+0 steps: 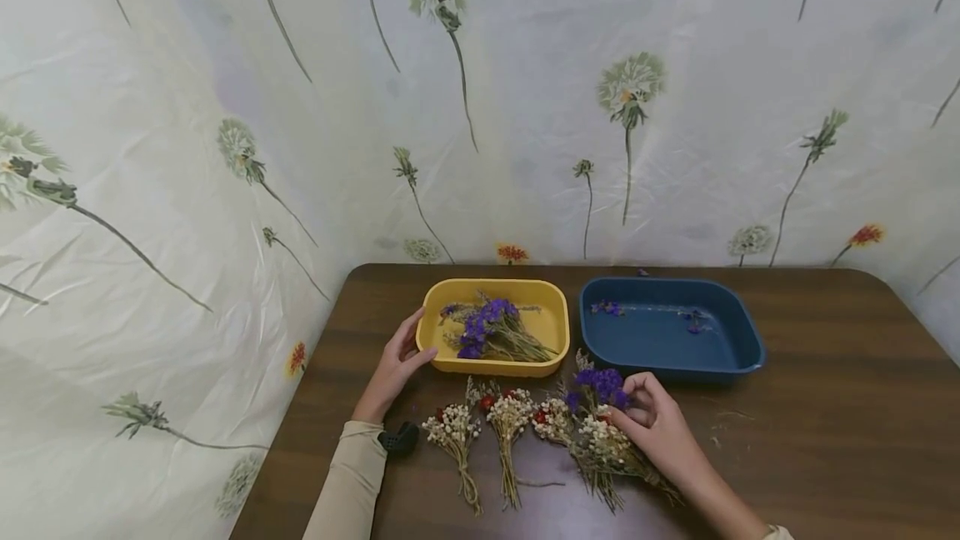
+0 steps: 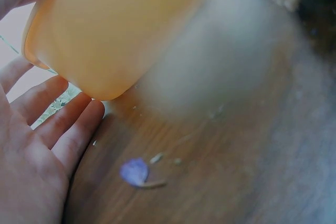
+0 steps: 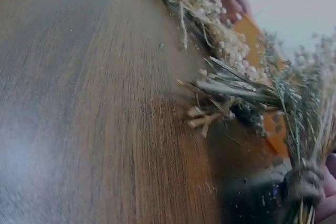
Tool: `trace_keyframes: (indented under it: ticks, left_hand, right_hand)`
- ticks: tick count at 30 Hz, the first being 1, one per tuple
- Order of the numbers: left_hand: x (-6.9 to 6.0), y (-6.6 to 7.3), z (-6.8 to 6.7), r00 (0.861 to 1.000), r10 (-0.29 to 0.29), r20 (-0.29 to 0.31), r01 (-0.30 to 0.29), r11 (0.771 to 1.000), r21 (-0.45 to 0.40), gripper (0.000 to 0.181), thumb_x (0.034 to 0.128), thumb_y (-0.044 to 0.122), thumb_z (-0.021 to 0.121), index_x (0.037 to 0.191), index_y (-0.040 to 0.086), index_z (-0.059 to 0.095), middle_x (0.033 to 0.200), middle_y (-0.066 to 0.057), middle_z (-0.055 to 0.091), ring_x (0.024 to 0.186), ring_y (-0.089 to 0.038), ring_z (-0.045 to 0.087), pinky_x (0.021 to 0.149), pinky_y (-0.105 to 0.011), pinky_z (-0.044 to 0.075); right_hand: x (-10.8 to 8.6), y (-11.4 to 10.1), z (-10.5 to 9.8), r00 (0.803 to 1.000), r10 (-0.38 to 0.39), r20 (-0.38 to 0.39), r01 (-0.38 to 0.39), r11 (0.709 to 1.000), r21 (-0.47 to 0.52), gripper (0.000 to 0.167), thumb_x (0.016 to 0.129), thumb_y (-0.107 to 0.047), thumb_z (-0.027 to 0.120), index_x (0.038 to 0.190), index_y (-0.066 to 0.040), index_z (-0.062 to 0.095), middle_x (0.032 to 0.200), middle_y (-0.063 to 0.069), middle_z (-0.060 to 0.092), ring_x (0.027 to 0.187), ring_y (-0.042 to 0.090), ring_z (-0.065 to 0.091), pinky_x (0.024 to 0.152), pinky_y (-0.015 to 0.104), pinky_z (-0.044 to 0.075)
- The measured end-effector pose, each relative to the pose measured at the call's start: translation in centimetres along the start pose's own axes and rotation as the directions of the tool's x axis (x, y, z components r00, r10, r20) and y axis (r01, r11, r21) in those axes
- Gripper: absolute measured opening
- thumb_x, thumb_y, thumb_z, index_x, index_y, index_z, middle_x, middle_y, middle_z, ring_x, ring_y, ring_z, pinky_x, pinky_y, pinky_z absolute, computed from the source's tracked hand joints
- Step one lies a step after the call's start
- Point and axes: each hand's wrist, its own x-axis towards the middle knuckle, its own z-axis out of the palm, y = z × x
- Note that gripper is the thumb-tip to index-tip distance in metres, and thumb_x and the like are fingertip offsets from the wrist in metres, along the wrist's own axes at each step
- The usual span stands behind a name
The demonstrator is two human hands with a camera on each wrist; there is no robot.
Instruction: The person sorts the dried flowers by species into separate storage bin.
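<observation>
My left hand (image 1: 396, 369) rests at the left end of the yellow tray (image 1: 491, 367), thumb near the rim and fairly straight fingers (image 2: 73, 135) against the outer wall. A bundle of purple dried flowers (image 1: 487, 327) lies inside that tray. In front of the blue tray (image 1: 675, 369), my right hand (image 1: 663, 423) has bent fingers and thumb at a dried flower bunch (image 1: 603, 440) with white heads. Purple flowers (image 1: 600, 384) stand out just above it. The right wrist view shows a twine-bound bunch (image 3: 307, 124) close up beside fingertips partly hidden by it.
Other dried bunches with white and red heads lie in front of the yellow tray: one bunch (image 1: 453, 432) at left, another bunch (image 1: 510, 419) beside it. The blue tray holds a few purple bits (image 1: 693, 321). A loose purple petal (image 2: 135, 172) lies on the brown table (image 1: 825, 373).
</observation>
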Motion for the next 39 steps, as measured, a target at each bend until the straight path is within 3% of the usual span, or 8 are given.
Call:
trace_keyframes:
  ticks: [4, 8, 13, 15, 19, 23, 30, 39]
  left_hand:
    - [0.0, 0.0, 0.0, 1.0, -0.001, 0.008, 0.001, 1.0, -0.005, 0.071, 0.1023, 0.011, 0.064, 0.164, 0.024, 0.03, 0.169, -0.009, 0.033, 0.15, -0.036, 0.042, 0.112, -0.036, 0.049]
    - [0.1, -0.2, -0.1, 1.0, 0.001, 0.011, 0.0, 1.0, -0.009, 0.071, 0.1022, 0.013, 0.064, 0.164, 0.023, 0.03, 0.168, -0.01, 0.034, 0.15, -0.036, 0.043, 0.11, -0.033, 0.05]
    - [0.0, -0.3, -0.2, 1.0, -0.001, 0.004, 0.001, 1.0, -0.006, 0.071, 0.1017, 0.013, 0.065, 0.163, 0.025, 0.031, 0.168, -0.008, 0.035, 0.149, -0.035, 0.043, 0.113, -0.042, 0.047]
    - [0.0, -0.2, -0.1, 1.0, -0.003, -0.002, 0.003, 1.0, -0.001, 0.071, 0.1016, 0.013, 0.066, 0.163, 0.026, 0.032, 0.168, -0.007, 0.035, 0.149, -0.034, 0.043, 0.114, -0.046, 0.046]
    - [0.0, -0.1, -0.1, 1.0, 0.001, -0.005, -0.001, 1.0, 0.004, 0.071, 0.1015, 0.012, 0.065, 0.163, 0.026, 0.032, 0.169, -0.008, 0.033, 0.151, -0.035, 0.041, 0.116, -0.053, 0.043]
    - [0.0, -0.1, 0.0, 1.0, -0.003, -0.006, 0.003, 1.0, -0.002, 0.071, 0.1015, 0.012, 0.065, 0.163, 0.026, 0.032, 0.17, -0.008, 0.032, 0.152, -0.035, 0.039, 0.118, -0.059, 0.039]
    - [0.1, 0.2, 0.2, 1.0, -0.017, -0.005, 0.017, 1.0, -0.006, 0.071, 0.1014, 0.014, 0.066, 0.163, 0.029, 0.032, 0.169, -0.007, 0.034, 0.151, -0.034, 0.041, 0.118, -0.059, 0.038]
    - [0.0, 0.3, 0.0, 1.0, -0.018, -0.008, 0.018, 1.0, -0.008, 0.071, 0.1011, 0.013, 0.066, 0.163, 0.028, 0.032, 0.168, -0.009, 0.034, 0.15, -0.035, 0.042, 0.117, -0.057, 0.04]
  right_hand:
    - [-0.1, -0.3, 0.1, 1.0, 0.012, -0.026, -0.012, 1.0, -0.014, 0.049, 0.089, -0.005, 0.08, 0.12, -0.001, 0.042, 0.105, -0.002, 0.06, 0.069, 0.006, 0.06, 0.059, 0.027, 0.052]
    - [-0.1, -0.9, 0.0, 0.992, 0.124, -0.038, -0.123, 0.992, 0.023, 0.056, 0.085, -0.01, 0.085, 0.124, -0.004, 0.045, 0.108, -0.007, 0.061, 0.079, 0.005, 0.063, 0.067, 0.026, 0.054]
    - [0.2, -1.4, -0.3, 0.946, 0.323, -0.002, -0.319, 0.934, 0.158, 0.047, 0.088, -0.013, 0.083, 0.122, -0.005, 0.052, 0.105, -0.01, 0.067, 0.093, 0.004, 0.069, 0.081, 0.026, 0.058]
    - [0.3, -1.4, -0.3, 0.935, 0.353, 0.02, -0.349, 0.911, 0.219, 0.042, 0.09, -0.013, 0.08, 0.12, -0.005, 0.052, 0.101, -0.009, 0.071, 0.094, 0.005, 0.071, 0.084, 0.028, 0.06]
    - [0.3, -1.3, -0.4, 0.947, 0.317, 0.06, -0.32, 0.903, 0.287, 0.035, 0.097, -0.014, 0.073, 0.121, -0.008, 0.047, 0.1, -0.012, 0.075, 0.094, 0.009, 0.075, 0.084, 0.034, 0.063]
    - [0.4, -1.5, -0.5, 0.956, 0.279, 0.096, -0.295, 0.918, 0.264, 0.04, 0.101, -0.017, 0.068, 0.13, -0.007, 0.042, 0.102, -0.012, 0.076, 0.091, 0.015, 0.078, 0.079, 0.035, 0.064]
    - [1.1, -2.0, -0.9, 0.932, 0.305, 0.197, -0.344, 0.915, 0.211, 0.073, 0.094, -0.012, 0.075, 0.151, -0.002, 0.031, 0.108, -0.002, 0.075, 0.095, 0.014, 0.077, 0.084, 0.031, 0.062]
    - [2.2, -3.1, -1.7, 0.917, 0.324, 0.232, -0.363, 0.92, 0.148, 0.081, 0.094, -0.016, 0.076, 0.157, 0.003, 0.028, 0.11, -0.006, 0.076, 0.098, 0.006, 0.074, 0.087, 0.024, 0.058]
